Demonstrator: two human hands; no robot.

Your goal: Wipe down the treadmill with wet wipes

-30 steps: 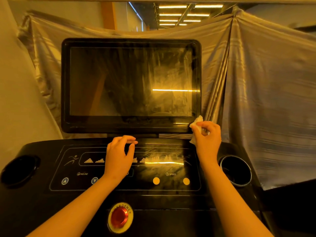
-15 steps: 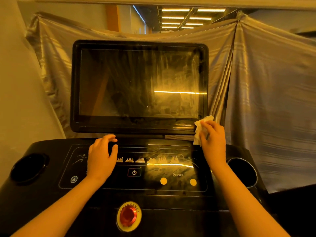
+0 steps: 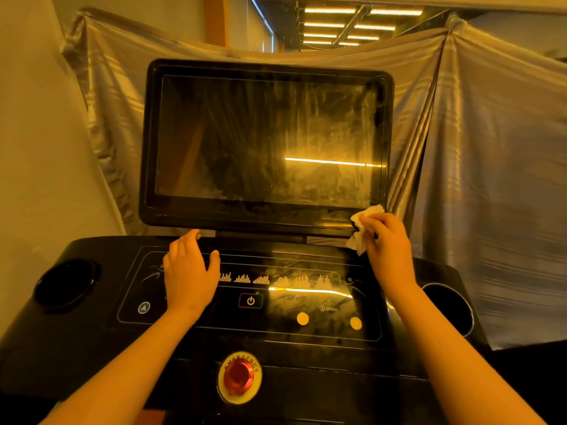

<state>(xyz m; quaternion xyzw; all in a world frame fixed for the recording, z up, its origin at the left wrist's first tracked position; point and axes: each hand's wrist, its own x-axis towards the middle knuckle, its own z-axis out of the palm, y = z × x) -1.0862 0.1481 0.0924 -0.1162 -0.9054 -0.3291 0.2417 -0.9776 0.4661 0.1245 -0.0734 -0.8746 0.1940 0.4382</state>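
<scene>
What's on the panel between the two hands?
In the head view, between the left hand and the right hand gripping the white wet wipe runs a row of bar-chart icons on the black control panel.

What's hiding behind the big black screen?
A shiny silver sheet hangs behind the screen, with ceiling lights showing above it. Whatever is directly behind the screen is covered, so I can't tell.

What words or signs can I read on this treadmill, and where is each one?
"EMERGENCY": yellow ring around the red button.
"SPEED": control panel, above the yellow dots.
Power symbol: boxed, mid-panel.
Lettering at the ring's lower edge: too blurred to read.
</scene>
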